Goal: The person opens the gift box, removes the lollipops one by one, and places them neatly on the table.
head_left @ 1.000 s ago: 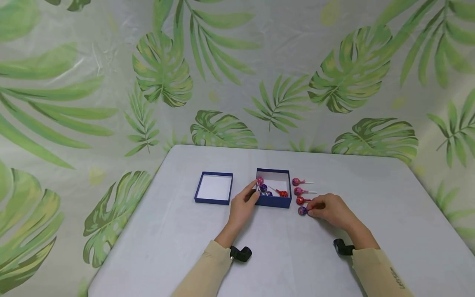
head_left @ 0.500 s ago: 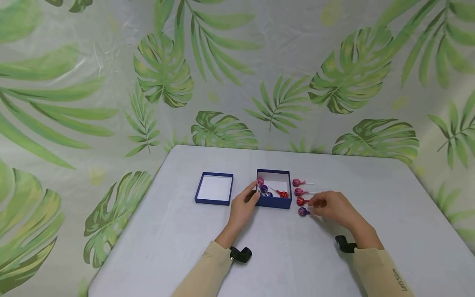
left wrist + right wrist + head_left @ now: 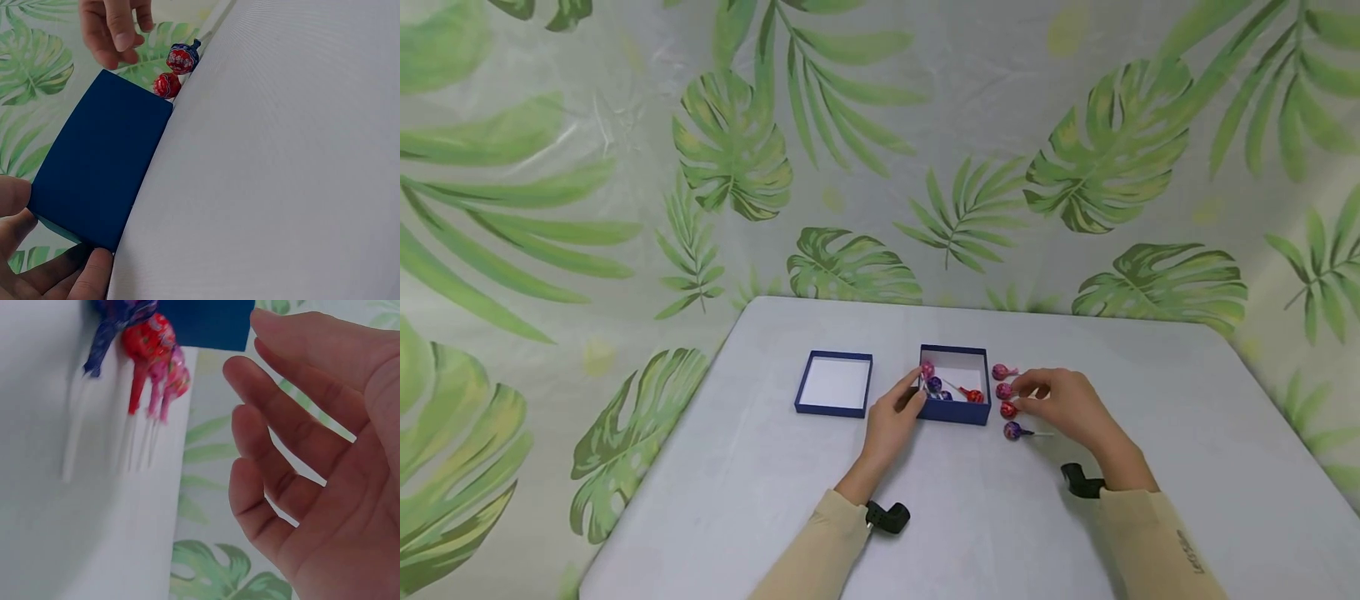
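My left hand (image 3: 887, 429) holds a blue open-topped box (image 3: 953, 412) by its left side, its fingers at the near corner in the left wrist view. Inside lie several wrapped lollipops, among them a red lollipop (image 3: 974, 397) and a purple lollipop (image 3: 934, 384). My right hand (image 3: 1063, 407) hovers over a column of lollipops right of the box, its fingers loosely bent and nothing between them in the right wrist view. Nearest in that column is a purple lollipop (image 3: 1012, 431), then a red one (image 3: 1008, 410) and two pink ones. The right hand hides some of their sticks.
A shallow blue-rimmed lid (image 3: 831, 410) with a white inside lies left of the box. Everything rests on a white-covered table (image 3: 737, 467). Behind it hangs a leaf-patterned sheet (image 3: 850, 125).
My right hand has let go of the purple lollipop, whose white stick now shows, and has risen away toward the pink and red ones. The left hand stays at the box.
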The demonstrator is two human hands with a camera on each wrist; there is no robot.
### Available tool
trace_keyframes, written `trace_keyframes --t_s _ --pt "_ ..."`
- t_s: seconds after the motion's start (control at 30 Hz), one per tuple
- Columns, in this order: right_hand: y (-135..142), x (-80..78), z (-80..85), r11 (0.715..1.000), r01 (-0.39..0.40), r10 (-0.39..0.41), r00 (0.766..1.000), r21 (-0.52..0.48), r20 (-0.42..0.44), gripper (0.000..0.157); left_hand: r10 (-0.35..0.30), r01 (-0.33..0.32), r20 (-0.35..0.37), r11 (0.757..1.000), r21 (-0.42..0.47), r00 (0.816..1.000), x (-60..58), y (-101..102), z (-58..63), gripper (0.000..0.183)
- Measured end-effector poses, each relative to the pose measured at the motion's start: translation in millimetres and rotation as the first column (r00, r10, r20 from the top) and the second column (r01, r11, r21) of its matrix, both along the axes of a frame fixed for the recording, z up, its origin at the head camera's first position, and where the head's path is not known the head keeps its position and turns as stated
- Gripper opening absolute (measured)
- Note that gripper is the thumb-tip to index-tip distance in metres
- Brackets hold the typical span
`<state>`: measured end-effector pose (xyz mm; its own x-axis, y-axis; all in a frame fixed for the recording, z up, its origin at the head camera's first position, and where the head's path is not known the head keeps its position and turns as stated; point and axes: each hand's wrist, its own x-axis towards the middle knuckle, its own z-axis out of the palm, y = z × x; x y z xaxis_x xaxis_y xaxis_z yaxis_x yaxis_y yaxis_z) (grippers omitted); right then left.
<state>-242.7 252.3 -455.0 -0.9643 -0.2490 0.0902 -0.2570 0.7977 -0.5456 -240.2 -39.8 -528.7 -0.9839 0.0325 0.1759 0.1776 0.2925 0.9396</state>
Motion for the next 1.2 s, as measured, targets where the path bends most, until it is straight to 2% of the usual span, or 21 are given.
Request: trace_keyframes --t_s 0.27,0.53,0.77,1.03,1.2 --pt "-19 -6.7 11.5 0.999 0.020 -0.021 1.000 -0.036 -0.022 0.024 0.005 -0.005 -0.007 1.000 -0.008 1.000 1.3 0 1.4 0.045" --pt "-37 -16.9 13.8 0.997 -0.011 0.008 0.999 -0.082 -0.038 0.027 -0.003 0.003 -0.017 1.000 0.000 1.000 0.6 -1 2.0 0.044" --pt "-52 -27.9 8.8 0.999 -0.028 0.027 1.000 -0.017 -0.011 0.028 0.000 0.000 -0.008 1.000 -0.010 1.000 0.0 -1 1.3 0.044" --pt "-63 -39.7 0.3 0.997 -0.047 0.043 0.996 0.059 0.076 0.031 -0.016 0.016 -0.001 1.000 0.008 1.000 2.3 0 3.0 0.044" --pt "-69 -45.2 -2.4 0.992 -0.077 0.071 0.996 0.102 0.062 0.031 -0.019 0.019 0.000 1.000 0.007 1.000 2.7 0 3.6 0.045"
